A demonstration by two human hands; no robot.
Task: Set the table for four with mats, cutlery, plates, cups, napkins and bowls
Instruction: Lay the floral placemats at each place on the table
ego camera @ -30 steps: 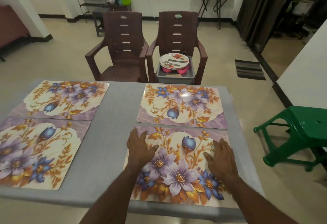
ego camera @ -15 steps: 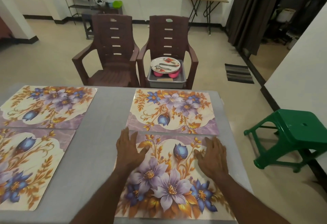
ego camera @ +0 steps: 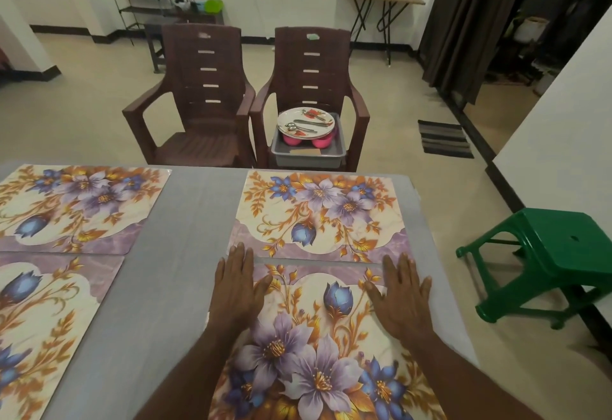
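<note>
The worktop (ego camera: 185, 254) fills the lower frame, grey and bare between the mats so each place gets its own patch. I count four mats: one in the left middle (ego camera: 82, 207), one at lower left (ego camera: 39, 320), one in the centre right (ego camera: 318, 214), and the near mat (ego camera: 314, 353) at the bottom centre under my palms. They lie in two pairs, long edges nearly meeting, which I judge gives two seats a side.

Two brown chairs stand past the far edge, in the upper middle: the left chair (ego camera: 198, 95) has nothing on its seat, the right chair (ego camera: 313, 65) carries a grey tub (ego camera: 308, 154), parked there, I think, to leave the mats free. One green stool (ego camera: 556, 254) sits at the right.

My hands lie flat and well apart, fingers straight, gripping nothing: the left hand (ego camera: 236, 287) presses the near mat's upper left corner, the right hand (ego camera: 402, 297) its upper right, to square it against the mat beyond.

In the tub, plates (ego camera: 306, 121) are stacked, how many I cannot tell, with cutlery (ego camera: 306, 123) on top and two pink pieces (ego camera: 306, 142) beneath, likely bowls or cups.
</note>
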